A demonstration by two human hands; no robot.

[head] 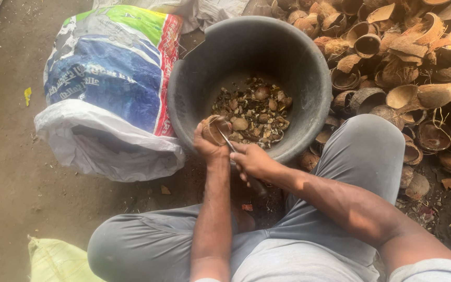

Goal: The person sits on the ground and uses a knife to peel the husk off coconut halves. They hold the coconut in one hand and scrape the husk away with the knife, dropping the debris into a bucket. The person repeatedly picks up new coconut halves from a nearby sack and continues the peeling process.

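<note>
Brown coconut piece [214,128] half-hidden in left hand [208,144]'s grip, right hand [254,161]'s grip around a barely visible knife [227,142].

The black tub [309,73] is standing straight ahead of the knees, its rim closing off the near side, while its open top is leaving room to drop straight down onto the layer of broken pieces [251,112] covering its floor. The left hand [210,143] and right hand [254,161] are crowding the near rim, with the knife [238,159] crossing between them. The heap of coconut shells [408,68] is blocking the whole right side, pressing up against the tub. The filled printed sack [108,89] is blocking the left, lying just beside the tub. Bare ground [11,172] is lying open further left.
</note>
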